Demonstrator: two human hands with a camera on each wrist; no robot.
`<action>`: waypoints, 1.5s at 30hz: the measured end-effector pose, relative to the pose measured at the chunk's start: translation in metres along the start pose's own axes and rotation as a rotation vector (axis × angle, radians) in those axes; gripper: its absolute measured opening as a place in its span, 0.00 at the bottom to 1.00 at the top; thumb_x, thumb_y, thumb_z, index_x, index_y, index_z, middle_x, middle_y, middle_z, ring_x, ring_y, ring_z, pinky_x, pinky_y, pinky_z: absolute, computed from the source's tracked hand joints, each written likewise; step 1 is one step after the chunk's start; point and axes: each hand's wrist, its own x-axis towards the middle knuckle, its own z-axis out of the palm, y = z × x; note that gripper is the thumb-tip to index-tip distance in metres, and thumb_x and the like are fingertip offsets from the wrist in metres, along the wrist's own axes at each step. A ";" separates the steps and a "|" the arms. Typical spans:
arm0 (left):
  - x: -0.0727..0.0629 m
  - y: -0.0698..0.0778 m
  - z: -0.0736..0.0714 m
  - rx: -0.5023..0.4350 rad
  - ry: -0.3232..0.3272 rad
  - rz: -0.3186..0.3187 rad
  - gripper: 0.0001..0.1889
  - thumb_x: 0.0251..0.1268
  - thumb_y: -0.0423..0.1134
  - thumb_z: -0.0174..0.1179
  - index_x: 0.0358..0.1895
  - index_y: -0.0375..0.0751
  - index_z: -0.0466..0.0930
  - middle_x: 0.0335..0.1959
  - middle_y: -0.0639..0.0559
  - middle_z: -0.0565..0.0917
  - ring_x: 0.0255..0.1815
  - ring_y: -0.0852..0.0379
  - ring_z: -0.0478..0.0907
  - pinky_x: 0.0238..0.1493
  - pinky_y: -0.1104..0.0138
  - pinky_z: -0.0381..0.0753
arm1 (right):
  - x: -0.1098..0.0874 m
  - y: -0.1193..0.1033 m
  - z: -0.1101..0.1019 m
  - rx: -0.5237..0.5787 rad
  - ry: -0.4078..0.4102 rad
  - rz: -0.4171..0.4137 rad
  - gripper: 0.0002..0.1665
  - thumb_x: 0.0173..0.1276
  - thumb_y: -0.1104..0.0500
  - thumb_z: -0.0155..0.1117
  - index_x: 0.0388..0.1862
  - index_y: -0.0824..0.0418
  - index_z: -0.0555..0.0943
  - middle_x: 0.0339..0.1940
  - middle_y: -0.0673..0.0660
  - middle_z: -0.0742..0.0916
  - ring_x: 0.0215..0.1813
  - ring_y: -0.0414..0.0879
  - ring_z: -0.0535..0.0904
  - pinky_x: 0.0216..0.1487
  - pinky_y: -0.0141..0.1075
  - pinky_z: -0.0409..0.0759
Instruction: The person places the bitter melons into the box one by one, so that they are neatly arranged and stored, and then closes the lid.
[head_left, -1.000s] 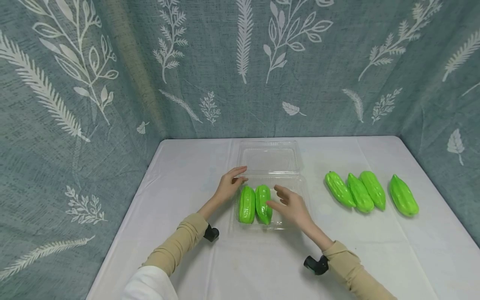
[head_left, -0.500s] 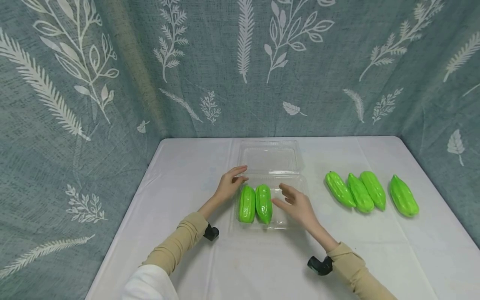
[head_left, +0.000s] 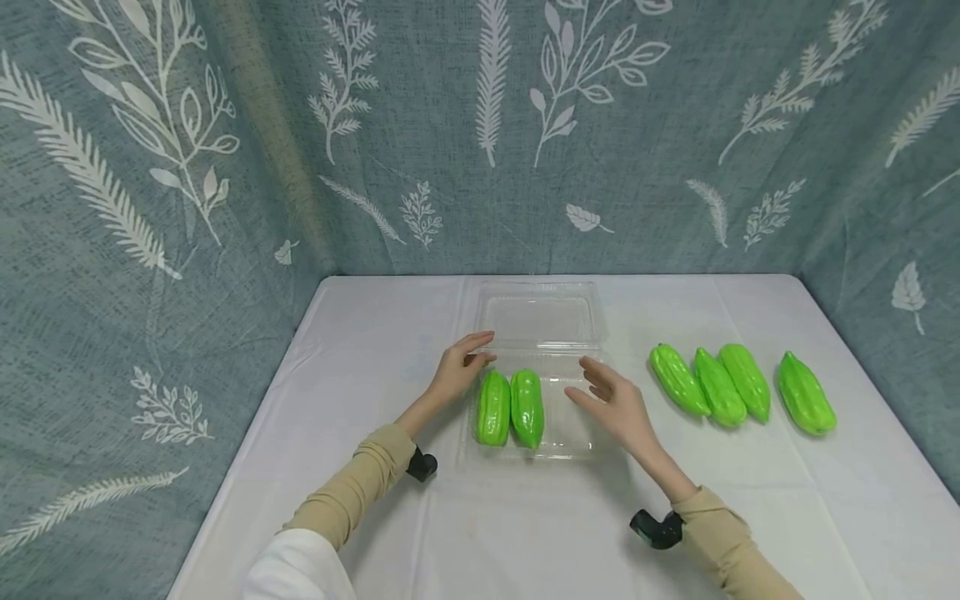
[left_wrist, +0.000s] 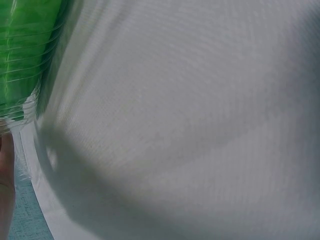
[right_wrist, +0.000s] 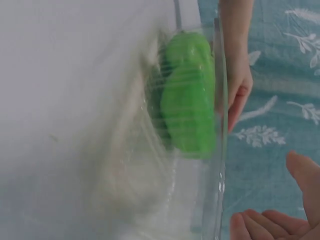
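Two glossy green, long ridged fruits or vegetables lie side by side in the left half of a clear plastic clamshell box (head_left: pixel 573 450): a left one (head_left: pixel 492 408) and a right one (head_left: pixel 527 408). The box's lid (head_left: pixel 536 315) lies folded back. My left hand (head_left: pixel 456 371) rests at the box's upper left edge, near the hinge, its fingers extended; whether it touches the rim is hard to tell. My right hand (head_left: pixel 618 408) hovers over the right part of the box, fingers loosely spread, holding nothing. The right wrist view shows the green pieces (right_wrist: pixel 189 105) through the box's wall.
More green pieces of the same kind lie on the white-covered table (head_left: pixel 360 333) to the right: several, with three close together (head_left: pixel 720 387) and one apart (head_left: pixel 806 396). A leaf-patterned blue-green curtain (head_left: pixel 450 125) rises behind and at both sides.
My right hand has drawn away to the right from the right-hand green piece in the box. The left hand and both boxed pieces stay in place.
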 end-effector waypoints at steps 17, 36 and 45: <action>0.004 -0.019 0.003 0.016 0.014 -0.004 0.20 0.69 0.24 0.47 0.63 0.24 0.67 0.66 0.34 0.69 0.51 0.38 0.80 0.54 0.66 0.84 | 0.002 0.004 -0.031 -0.006 0.046 0.051 0.40 0.68 0.51 0.61 0.71 0.68 0.60 0.72 0.67 0.66 0.72 0.62 0.63 0.72 0.48 0.69; -0.007 0.016 -0.002 0.006 -0.015 -0.020 0.20 0.68 0.21 0.46 0.62 0.20 0.66 0.66 0.28 0.66 0.52 0.34 0.79 0.57 0.57 0.82 | 0.003 0.016 -0.056 -0.031 0.114 0.057 0.41 0.68 0.51 0.61 0.72 0.69 0.58 0.72 0.68 0.65 0.73 0.62 0.61 0.73 0.47 0.66; -0.001 -0.006 0.003 0.011 0.014 -0.009 0.20 0.68 0.22 0.47 0.62 0.20 0.66 0.66 0.30 0.67 0.51 0.35 0.79 0.56 0.60 0.83 | 0.003 0.023 -0.064 -0.070 0.156 0.059 0.40 0.68 0.52 0.61 0.71 0.71 0.59 0.71 0.70 0.66 0.72 0.63 0.62 0.72 0.49 0.67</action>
